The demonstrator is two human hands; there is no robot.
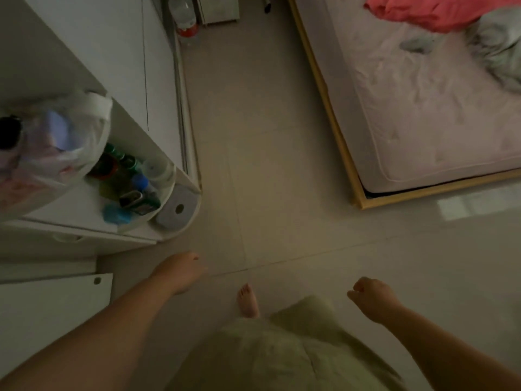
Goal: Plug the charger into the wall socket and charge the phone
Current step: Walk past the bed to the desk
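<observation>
I look straight down at a pale tiled floor (282, 165) in a dim room. No charger, phone or wall socket shows in the head view. My left hand (181, 273) hangs over the floor beside the white cabinet, its fingers curled loosely with nothing in them. On the right, my right hand (370, 296) is closed into a loose fist, and nothing is visible in it. A bare foot (248, 300) stands on the tiles between the two hands.
A white cabinet (112, 66) fills the left, with rounded corner shelves holding bottles (132, 182), a paper roll (176, 208) and a plastic bag (56, 142). A wood-framed bed with a pink mattress (423, 108) lies at the right. A large water bottle (184, 15) stands at the back.
</observation>
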